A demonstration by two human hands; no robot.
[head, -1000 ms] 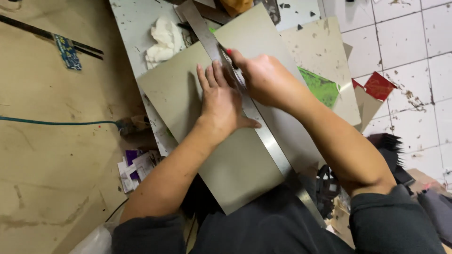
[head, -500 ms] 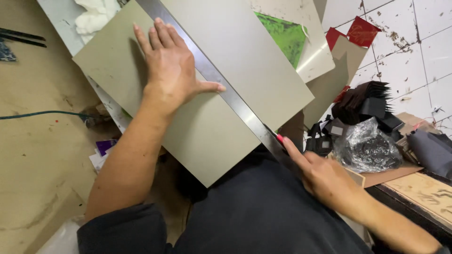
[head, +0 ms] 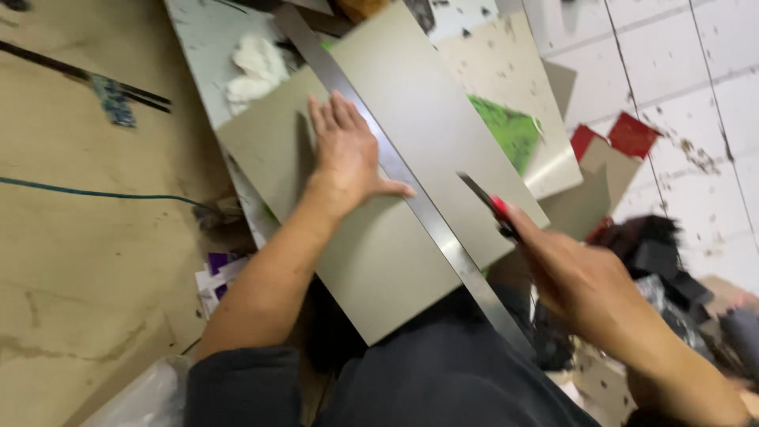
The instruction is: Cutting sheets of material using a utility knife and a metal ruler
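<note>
Left hand [head: 348, 154] flat, open on grey board [head: 411, 119]; right hand [head: 581, 273] grips knife [head: 486, 202]

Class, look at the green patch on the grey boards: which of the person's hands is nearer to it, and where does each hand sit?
Right. The right hand, holding a cutting tool, is just below the green patch. The left hand lies flat on the grey board, across the metal ruler from the patch.

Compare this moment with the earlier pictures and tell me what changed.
The right hand, a second ago up beside the left and then low at the metal ruler's near end, now carries a knife above the grey board. The left hand stayed flat on the board.
</note>
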